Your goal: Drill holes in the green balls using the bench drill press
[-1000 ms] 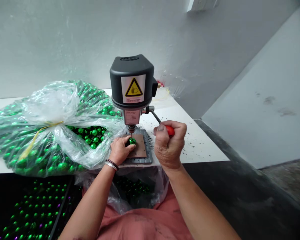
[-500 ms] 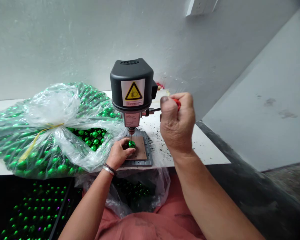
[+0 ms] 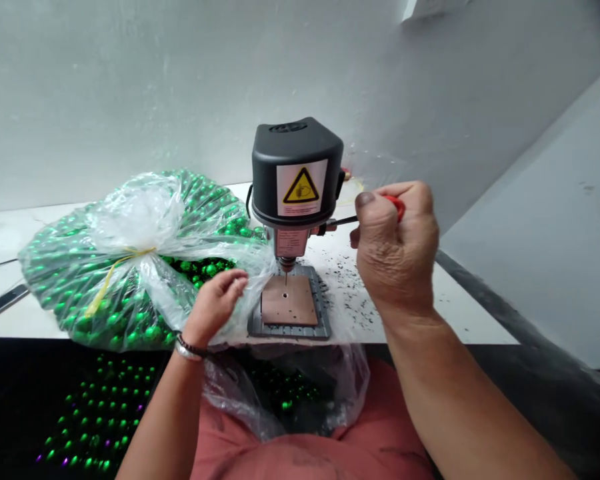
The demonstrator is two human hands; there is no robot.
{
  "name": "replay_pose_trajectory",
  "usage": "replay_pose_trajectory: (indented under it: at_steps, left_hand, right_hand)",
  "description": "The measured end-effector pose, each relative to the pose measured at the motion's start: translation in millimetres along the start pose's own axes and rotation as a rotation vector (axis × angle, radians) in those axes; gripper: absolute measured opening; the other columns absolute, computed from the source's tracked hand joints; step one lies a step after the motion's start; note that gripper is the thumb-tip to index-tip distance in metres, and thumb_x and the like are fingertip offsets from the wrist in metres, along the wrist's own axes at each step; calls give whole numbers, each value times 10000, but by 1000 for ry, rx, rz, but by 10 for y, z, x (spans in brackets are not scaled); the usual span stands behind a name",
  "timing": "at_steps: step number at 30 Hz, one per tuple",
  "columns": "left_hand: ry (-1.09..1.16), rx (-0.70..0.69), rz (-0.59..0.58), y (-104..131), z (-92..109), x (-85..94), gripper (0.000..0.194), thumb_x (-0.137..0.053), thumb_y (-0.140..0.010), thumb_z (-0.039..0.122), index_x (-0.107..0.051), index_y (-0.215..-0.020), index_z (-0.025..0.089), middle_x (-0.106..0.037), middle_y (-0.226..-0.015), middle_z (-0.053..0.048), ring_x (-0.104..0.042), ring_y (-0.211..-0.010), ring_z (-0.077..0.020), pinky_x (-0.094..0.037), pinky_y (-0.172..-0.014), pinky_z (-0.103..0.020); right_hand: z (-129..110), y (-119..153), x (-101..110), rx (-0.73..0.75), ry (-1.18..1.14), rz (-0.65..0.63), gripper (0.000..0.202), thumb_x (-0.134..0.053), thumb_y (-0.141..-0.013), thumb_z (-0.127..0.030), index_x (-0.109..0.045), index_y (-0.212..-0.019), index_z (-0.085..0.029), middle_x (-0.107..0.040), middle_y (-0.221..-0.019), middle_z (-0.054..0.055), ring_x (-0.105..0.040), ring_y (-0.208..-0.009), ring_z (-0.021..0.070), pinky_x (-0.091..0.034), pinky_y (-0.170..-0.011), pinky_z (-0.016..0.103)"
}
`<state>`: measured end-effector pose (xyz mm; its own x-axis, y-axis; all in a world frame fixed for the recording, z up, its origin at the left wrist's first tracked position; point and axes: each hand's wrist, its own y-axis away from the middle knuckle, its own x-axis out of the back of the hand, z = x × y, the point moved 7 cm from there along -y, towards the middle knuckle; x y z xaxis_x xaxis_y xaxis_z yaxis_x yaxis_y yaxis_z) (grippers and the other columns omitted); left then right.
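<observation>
A black drill press (image 3: 297, 173) with a yellow warning label stands on the white table. Its thin bit points down at a brown board (image 3: 290, 303) with a small hole, lying on the grey base plate (image 3: 324, 320). My right hand (image 3: 400, 247) is wrapped round the red-ended lever (image 3: 344, 221) at the press's right side. Left of the board, my left hand (image 3: 217, 300) is raised beside the opening of the clear bag (image 3: 130, 213) of shiny green balls (image 3: 210, 269). Its fingers are bent with thumb and fingertips close together; no object shows in them.
Dark shavings (image 3: 353, 293) are scattered on the white table (image 3: 460, 320) right of the press. An open plastic bag (image 3: 353, 387) with green balls hangs at my lap. Rows of green balls (image 3: 100, 413) lie low at the left.
My left hand has moved left from the board, and the green ball it held under the bit is gone from there. A ball now shows in the lap bag. The view has shifted left.
</observation>
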<state>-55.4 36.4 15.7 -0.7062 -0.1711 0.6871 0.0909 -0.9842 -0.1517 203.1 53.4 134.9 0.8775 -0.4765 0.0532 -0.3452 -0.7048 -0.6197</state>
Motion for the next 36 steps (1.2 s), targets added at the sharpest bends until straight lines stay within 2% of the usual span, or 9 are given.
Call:
replay_pose_trajectory:
  at_steps: [3, 7, 10, 18, 21, 25, 29, 33, 36]
  left_hand:
    - [-354, 97, 186, -337, -318, 212, 339, -478, -783, 194, -664, -1060, 135, -665, -1076, -134, -579, -1070, -262, -411, -985, -391]
    - [-470, 18, -110, -599, -624, -30, 513, -580, -648, 167, -619, -1158, 125, -580, -1219, -158, -521, -1166, -298, -379, -1039, -401]
    - [-408, -12, -155, -592, -734, -136, 508, -567, -649, 169, -605, -1153, 123, -569, -1175, -166, -519, -1153, -298, -397, -1019, -401]
    - [-265, -125, -142, -573, -714, -204, 650, -603, -564, 155, -518, -1208, 152, -473, -1237, -158, -514, -1106, -293, -392, -1001, -427]
    - [-247, -83, -147, -600, -742, -244, 549, -619, -578, 175, -581, -1125, 192, -468, -1250, -137, -534, -1083, -283, -431, -948, -384]
    - [-175, 36, 42, -627, -744, -135, 394, -671, -534, 181, -651, -927, 195, -515, -1202, -117, -565, -1019, -272, -447, -900, -367]
    - [178, 233, 266, -487, -653, 124, 303, -660, -559, 227, -627, -852, 160, -598, -827, -55, -607, -826, -224, -484, -712, -319]
    - [953, 278, 188, -186, -376, 148, 332, -672, -571, 201, -562, -884, 204, -613, -742, -6, -632, -719, -178, -404, -504, -189]
    - [1315, 323, 130, 17, -219, 94, 311, -640, -595, 152, -569, -892, 212, -634, -808, -30, -643, -752, -175, -396, -473, -156]
  right_hand:
    - [-5, -2, 14, 19, 8, -11, 275, -482, -830, -481, -463, -808, -208, -490, -672, -39, -481, -571, 71, -379, -514, 236]
    - [-5, -1, 17, 54, 10, -25, 257, -474, -843, -468, -465, -816, -213, -465, -639, -48, -479, -550, 63, -384, -506, 236]
    - [-9, 4, 19, 96, -6, -18, 213, -488, -847, -425, -465, -806, -218, -449, -610, -54, -467, -521, 51, -378, -478, 225]
    - [8, 38, 23, 91, -74, 13, 202, -516, -830, -416, -469, -795, -222, -482, -621, -59, -477, -488, 37, -370, -434, 206]
    - [12, 55, 11, 61, -94, 9, 223, -514, -828, -433, -462, -803, -217, -474, -608, -67, -467, -459, 32, -380, -432, 200]
    - [-10, 64, 8, 79, -114, 10, 218, -510, -826, -426, -457, -801, -216, -456, -573, -77, -425, -405, 17, -355, -407, 180]
    - [-18, 62, 13, 112, -96, 4, 199, -509, -824, -406, -454, -804, -216, -467, -572, -73, -441, -420, 23, -358, -418, 182]
    - [6, 72, 13, 104, -86, 2, 221, -500, -830, -431, -454, -814, -215, -463, -583, -72, -449, -435, 24, -372, -434, 190]
    - [39, 82, 10, 80, -99, 14, 233, -499, -826, -445, -462, -815, -215, -484, -622, -63, -461, -450, 24, -378, -440, 195]
